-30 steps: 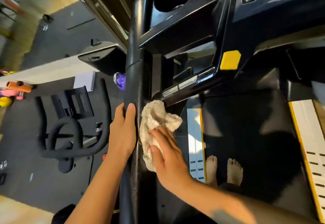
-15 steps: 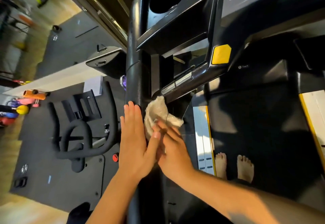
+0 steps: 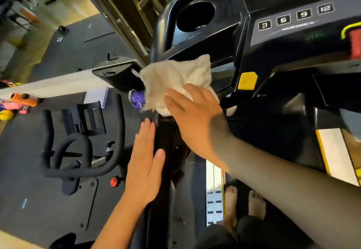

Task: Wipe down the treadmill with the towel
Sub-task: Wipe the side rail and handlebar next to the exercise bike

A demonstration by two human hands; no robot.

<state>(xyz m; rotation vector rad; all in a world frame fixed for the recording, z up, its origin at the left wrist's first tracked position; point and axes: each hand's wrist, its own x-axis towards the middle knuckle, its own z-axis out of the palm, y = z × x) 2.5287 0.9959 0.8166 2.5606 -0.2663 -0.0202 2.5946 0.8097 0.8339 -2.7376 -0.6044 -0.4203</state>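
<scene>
A cream towel (image 3: 172,76) lies spread against the black treadmill's left handrail (image 3: 166,137), just under the console's cup holder (image 3: 195,17). My right hand (image 3: 193,115) presses on the towel's lower part with straight, spread fingers. My left hand (image 3: 145,162) lies flat along the outer side of the handrail below the towel, fingers straight, thumb on the rail's top. The console (image 3: 293,23) shows buttons marked 3, 6, 9, 12. My bare feet (image 3: 244,201) stand on the belt.
An exercise bike (image 3: 82,151) stands on the dark mat to the left, close to the rail. A purple object (image 3: 136,98) peeks out beside the towel. A yellow pad (image 3: 247,80) and a red stop button (image 3: 354,41) sit on the console. Coloured gear (image 3: 17,102) lies at far left.
My right hand has slid the towel up the handrail toward the cup holder, and the towel has opened out flatter. My left hand has stayed lower on the rail, now apart from the right.
</scene>
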